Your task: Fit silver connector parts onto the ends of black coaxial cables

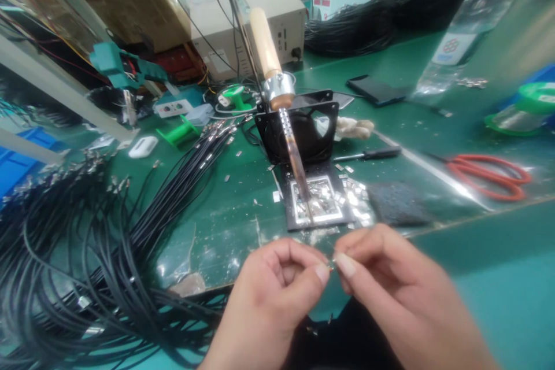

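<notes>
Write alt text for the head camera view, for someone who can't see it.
A person's left hand and right hand pinch a tiny part at a green workbench. Beyond, a wooden-handled soldering iron slants down before a black stand; black cables lie left, red-handled scissors right.

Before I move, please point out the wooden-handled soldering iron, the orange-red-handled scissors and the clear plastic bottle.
Wooden-handled soldering iron (286, 127), head view: on its perforated metal tube.
Orange-red-handled scissors (460, 166), head view: on the handles near the pivot.
Clear plastic bottle (455, 48), head view: on its label.
</notes>
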`<state>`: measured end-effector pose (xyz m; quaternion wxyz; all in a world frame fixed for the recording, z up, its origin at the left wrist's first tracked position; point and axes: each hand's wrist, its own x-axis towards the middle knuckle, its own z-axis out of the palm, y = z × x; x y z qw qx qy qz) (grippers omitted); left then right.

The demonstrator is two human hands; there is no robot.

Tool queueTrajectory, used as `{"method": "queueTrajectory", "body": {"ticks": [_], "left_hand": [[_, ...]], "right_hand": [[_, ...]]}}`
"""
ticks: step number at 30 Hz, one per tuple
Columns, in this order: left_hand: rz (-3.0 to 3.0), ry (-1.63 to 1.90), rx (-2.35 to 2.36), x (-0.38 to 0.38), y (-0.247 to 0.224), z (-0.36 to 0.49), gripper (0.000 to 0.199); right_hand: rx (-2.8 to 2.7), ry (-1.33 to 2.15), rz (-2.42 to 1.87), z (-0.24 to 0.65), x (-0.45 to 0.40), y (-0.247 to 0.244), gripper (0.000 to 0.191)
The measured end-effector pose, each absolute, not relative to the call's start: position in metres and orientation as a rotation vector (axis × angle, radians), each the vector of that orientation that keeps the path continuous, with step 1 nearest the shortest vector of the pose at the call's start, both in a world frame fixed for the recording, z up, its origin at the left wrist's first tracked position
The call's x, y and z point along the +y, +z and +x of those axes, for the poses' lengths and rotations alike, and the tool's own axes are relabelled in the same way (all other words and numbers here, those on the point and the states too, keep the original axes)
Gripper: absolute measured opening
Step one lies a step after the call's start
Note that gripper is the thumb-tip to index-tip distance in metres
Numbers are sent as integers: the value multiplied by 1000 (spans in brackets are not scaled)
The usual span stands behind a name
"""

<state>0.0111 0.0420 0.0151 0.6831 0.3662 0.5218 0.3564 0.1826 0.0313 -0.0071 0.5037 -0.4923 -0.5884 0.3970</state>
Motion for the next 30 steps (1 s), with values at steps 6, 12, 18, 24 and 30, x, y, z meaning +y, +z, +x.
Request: {"method": "queueTrajectory", "body": {"ticks": [6,12,18,24,30], "left_hand": [[835,796,1170,41,16,11,24],[798,769,1195,42,15,11,26],[797,790,1198,45,16,13,23],[805,825,1228,44,16,14,22],[780,864,1226,45,14,14,21]], "right_hand": [[-1404,972,-1193,183,33,-5,23],[-1420,1003,-1190,184,35,-4,24],[-1401,1053,-1224,183,36,-3,24],[-1473,847,-1235,187,32,-4,15],[-1617,548,-1227,191,21,-16,9]]}}
